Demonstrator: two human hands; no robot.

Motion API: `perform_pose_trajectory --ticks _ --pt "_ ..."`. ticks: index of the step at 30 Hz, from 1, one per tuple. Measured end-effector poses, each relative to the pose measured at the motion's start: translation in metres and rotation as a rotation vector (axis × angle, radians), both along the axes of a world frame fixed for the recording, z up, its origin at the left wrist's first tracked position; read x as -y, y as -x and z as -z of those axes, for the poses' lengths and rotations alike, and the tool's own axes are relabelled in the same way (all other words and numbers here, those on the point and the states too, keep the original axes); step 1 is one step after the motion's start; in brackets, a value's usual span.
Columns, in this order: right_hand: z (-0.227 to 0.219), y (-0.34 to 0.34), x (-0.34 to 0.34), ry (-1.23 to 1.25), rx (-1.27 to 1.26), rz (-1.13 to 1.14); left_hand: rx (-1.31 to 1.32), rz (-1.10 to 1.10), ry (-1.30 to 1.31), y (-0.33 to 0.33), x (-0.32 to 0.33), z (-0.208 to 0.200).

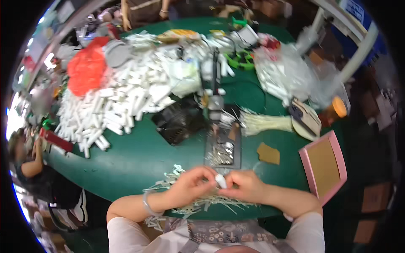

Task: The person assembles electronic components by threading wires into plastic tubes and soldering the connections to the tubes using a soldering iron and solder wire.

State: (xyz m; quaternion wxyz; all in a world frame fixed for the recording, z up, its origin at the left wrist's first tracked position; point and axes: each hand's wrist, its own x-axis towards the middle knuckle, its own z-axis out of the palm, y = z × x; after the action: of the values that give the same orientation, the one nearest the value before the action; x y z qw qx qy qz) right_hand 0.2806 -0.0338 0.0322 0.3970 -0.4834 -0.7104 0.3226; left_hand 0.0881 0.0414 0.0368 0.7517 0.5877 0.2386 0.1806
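Left hand (192,185) and right hand (247,187) meet over a small white piece (220,181), near the front edge of the green counter (122,164).
From the left: another person (31,170) at the counter's side, an orange-red bag (87,67) on a wide heap of white tubes (122,107), then a black box-like part (180,122); the left hand, a clear bangle (148,203) on its wrist, pinches the white piece from one side, over scattered pale strips (190,208); beyond the piece lies a dark tray (236,154) holding small metal parts (222,153); the right hand's fingertips pinch the other side; farther right come a bundle of pale strands (268,123), a brown cardboard scrap (268,154) and a pink-rimmed box (309,170).
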Motion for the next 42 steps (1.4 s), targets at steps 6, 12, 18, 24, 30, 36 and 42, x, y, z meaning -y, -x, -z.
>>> perform_pose_trajectory --ticks 6,12,18,24,30,36,42 --pt "0.0 -0.006 -0.001 0.023 0.041 0.101 0.092 0.029 -0.07 -0.016 -0.011 0.014" --pt "0.0 -0.001 0.003 0.092 0.033 0.058 0.095 0.031 -0.176 -0.007 -0.008 0.016" --pt "0.001 -0.002 0.008 0.056 0.017 0.039 0.112 0.055 -0.191 -0.008 -0.006 0.016" --pt "-0.002 -0.002 0.002 -0.03 0.026 0.019 0.125 0.003 -0.239 -0.012 -0.005 0.015" --pt "-0.003 -0.001 0.003 -0.048 0.048 0.035 0.123 -0.006 -0.214 -0.015 -0.007 0.02" --pt "0.002 0.0 0.004 -0.019 0.017 0.022 0.159 0.008 -0.15 -0.013 -0.005 0.021" --pt "0.002 -0.002 0.006 -0.004 0.039 0.008 0.191 0.038 -0.048 -0.014 -0.004 0.02"
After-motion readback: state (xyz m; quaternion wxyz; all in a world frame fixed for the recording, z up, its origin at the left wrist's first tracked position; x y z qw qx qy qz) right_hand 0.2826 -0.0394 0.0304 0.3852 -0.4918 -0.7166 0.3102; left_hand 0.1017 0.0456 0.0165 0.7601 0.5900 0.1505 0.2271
